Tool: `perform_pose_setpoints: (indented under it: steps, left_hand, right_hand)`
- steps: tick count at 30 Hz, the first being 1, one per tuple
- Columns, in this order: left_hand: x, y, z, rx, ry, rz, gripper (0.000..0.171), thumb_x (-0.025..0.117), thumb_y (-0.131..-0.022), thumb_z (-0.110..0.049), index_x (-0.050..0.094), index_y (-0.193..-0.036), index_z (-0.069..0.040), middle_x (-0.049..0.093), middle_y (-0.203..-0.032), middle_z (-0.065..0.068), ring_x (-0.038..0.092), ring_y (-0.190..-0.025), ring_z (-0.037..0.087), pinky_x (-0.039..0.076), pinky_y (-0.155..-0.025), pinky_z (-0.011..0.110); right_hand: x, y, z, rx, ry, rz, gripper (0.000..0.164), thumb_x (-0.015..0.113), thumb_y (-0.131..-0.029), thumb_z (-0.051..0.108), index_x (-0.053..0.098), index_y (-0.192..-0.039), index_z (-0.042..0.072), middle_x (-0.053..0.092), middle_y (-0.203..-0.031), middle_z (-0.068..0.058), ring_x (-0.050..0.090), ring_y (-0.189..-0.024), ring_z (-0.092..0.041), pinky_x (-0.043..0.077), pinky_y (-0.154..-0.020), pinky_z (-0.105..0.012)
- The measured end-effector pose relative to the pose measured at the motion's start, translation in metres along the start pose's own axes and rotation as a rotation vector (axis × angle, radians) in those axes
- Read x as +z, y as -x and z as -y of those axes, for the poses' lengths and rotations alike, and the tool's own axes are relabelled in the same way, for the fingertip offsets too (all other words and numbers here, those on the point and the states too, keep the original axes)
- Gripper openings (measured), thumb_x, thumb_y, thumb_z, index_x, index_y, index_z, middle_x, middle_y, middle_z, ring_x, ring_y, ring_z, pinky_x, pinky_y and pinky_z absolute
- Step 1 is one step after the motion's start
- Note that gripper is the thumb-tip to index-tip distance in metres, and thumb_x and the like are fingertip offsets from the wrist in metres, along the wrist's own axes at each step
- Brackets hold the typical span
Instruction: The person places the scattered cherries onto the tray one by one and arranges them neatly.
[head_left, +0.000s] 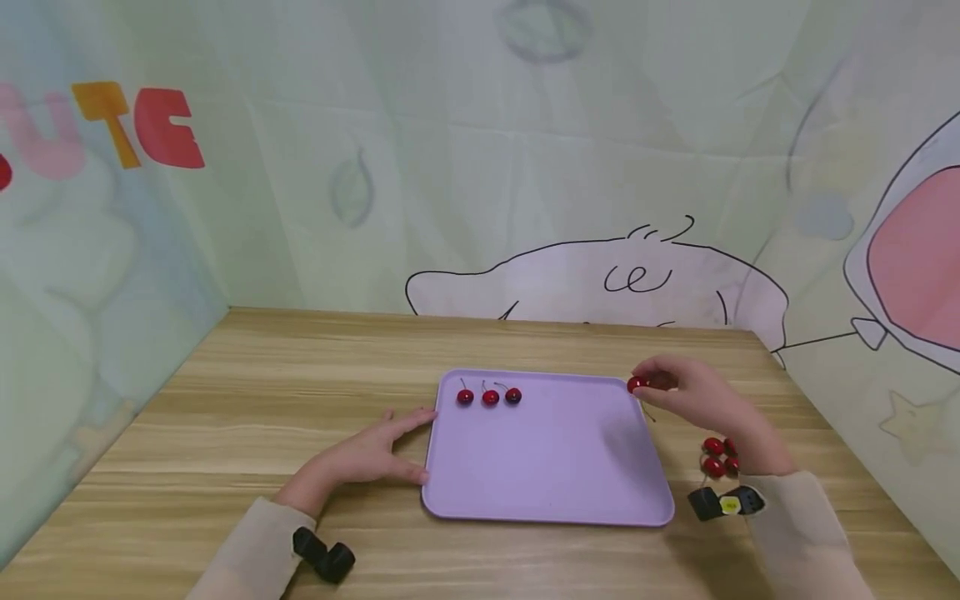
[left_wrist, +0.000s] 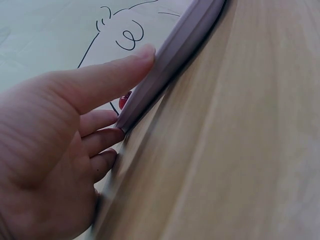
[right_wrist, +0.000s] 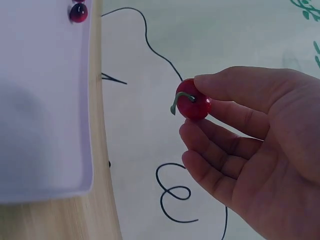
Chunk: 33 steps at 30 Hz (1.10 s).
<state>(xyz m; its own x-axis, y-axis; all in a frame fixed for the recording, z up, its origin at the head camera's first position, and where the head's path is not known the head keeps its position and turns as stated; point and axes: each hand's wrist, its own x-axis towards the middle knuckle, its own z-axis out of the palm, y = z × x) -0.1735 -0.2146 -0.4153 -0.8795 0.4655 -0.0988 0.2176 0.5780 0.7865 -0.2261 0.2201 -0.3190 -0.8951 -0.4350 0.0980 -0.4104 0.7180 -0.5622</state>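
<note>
A light purple tray lies on the wooden table, with three red cherries in a row near its far left corner. My left hand rests at the tray's left edge, thumb and fingertips spread along the rim; in the left wrist view the thumb touches the tray's side. Between thumb and fingers my right hand pinches a red cherry with a curved green stem. This cherry is held up by the tray's far right corner.
Several more cherries lie on the table right of the tray, partly hidden by my right wrist. A printed cloth backdrop hangs behind the table and along its sides. Each wrist wears a small black camera.
</note>
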Motion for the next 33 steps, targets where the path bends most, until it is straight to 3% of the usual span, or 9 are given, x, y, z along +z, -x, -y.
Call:
perform_pose_setpoints:
  steps: [18,33]
  left_hand:
    - [-0.001,0.001,-0.002,0.000,-0.001,0.004,0.090,0.079,-0.078,-0.036,0.033,-0.151,-0.010,0.024,-0.158,0.017,-0.003,-0.143,0.050,-0.005,-0.113,0.065]
    - [0.000,0.000,-0.002,-0.010,0.000,0.011,0.091,0.079,-0.078,-0.037,0.032,-0.151,-0.009,0.024,-0.157,0.017,-0.002,-0.144,0.048,-0.005,-0.114,0.063]
  right_hand:
    - [0.035,-0.053,0.023,-0.016,-0.034,0.051,0.027,0.068,-0.089,0.018,0.067,-0.112,0.004,0.068,-0.098,-0.006,0.062,-0.087,-0.018,0.054,-0.077,-0.032]
    - [0.067,-0.078,0.027,0.010,-0.073,0.104,0.025,0.068,-0.089,0.013,0.067,-0.112,0.004,0.067,-0.100,-0.008,0.059,-0.089,-0.020,0.055,-0.080,-0.033]
